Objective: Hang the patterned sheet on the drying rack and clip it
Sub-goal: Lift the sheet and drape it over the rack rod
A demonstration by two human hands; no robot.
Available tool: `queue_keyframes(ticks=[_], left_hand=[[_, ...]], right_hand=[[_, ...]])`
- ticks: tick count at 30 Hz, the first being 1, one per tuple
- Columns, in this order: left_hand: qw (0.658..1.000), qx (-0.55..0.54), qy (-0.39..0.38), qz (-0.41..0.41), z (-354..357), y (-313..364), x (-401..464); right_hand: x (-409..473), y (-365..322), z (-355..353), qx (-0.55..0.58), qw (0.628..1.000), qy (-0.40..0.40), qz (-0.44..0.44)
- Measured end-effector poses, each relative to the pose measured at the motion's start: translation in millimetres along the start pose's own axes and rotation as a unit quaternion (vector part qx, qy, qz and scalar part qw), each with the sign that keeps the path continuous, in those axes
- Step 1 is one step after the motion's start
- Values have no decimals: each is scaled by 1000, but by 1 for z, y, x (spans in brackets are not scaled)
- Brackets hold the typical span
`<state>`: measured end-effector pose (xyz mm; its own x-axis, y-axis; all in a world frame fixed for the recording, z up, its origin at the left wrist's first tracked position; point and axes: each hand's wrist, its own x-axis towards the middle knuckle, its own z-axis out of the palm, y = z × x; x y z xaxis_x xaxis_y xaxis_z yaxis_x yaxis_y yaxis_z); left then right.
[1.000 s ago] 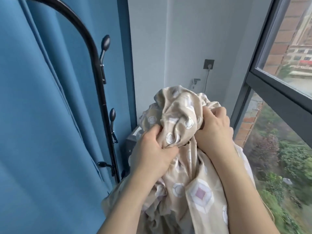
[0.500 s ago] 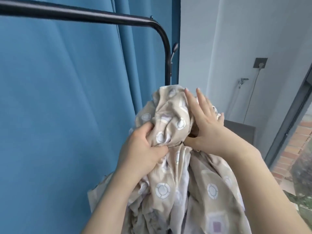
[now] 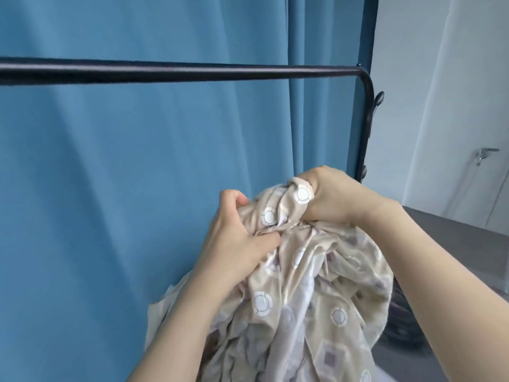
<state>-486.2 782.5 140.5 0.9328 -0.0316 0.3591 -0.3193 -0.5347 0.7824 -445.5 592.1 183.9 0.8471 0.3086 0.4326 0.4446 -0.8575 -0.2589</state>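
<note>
A beige patterned sheet (image 3: 308, 293) with white rings and purple squares is bunched up in front of me, below the rack's bar. My left hand (image 3: 234, 238) grips a fold of it at the left. My right hand (image 3: 330, 199) holds the top of the bundle in a closed fist. The black drying rack's top bar (image 3: 179, 71) runs across the view above both hands and bends down into a post at the right. No clips are in sight.
A blue curtain (image 3: 110, 188) hangs right behind the rack. Black hook knobs (image 3: 378, 99) stick out of the rack's right post. At the right are a pale wall with a tap (image 3: 484, 153) and a grey surface (image 3: 451, 235).
My view has swung left, so the rack's top bar now spans the frame. My right hand, fingers straight half a second ago, has closed into a fist on the sheet's top.
</note>
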Motion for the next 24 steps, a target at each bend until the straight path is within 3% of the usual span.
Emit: queue_keyframes(ticks=[2, 5, 7, 10, 13, 14, 16, 19, 21, 24], left_hand=[[999, 46, -2, -13, -19, -7, -3], [981, 139, -59, -118, -48, -14, -12], [969, 200, -50, -134, -61, -14, -15], [957, 268, 90, -58, -73, -11, -7], [968, 200, 149, -1, -85, -10, -3], [974, 175, 137, 33, -87, -11, -7], [987, 142, 42, 66, -86, -6, -30], [971, 200, -128, -28, -63, -1, -58], [952, 299, -59, -14, -50, -14, -54], [969, 223, 103, -23, -51, -29, -36]], right_hand=[[7, -15, -2, 10, 999, 39, -7], [20, -32, -8, 43, 997, 62, -22], [29, -38, -18, 100, 995, 0, -4], [42, -43, -30, 134, 968, -204, 51], [44, -52, -35, 130, 959, -245, 55], [44, -52, -35, 140, 961, -234, 53], [42, -54, -35, 152, 963, -218, 51], [49, -52, -32, 116, 969, -208, 62], [51, -52, -26, 91, 969, -216, 78], [47, -47, -19, 82, 968, -223, 74]])
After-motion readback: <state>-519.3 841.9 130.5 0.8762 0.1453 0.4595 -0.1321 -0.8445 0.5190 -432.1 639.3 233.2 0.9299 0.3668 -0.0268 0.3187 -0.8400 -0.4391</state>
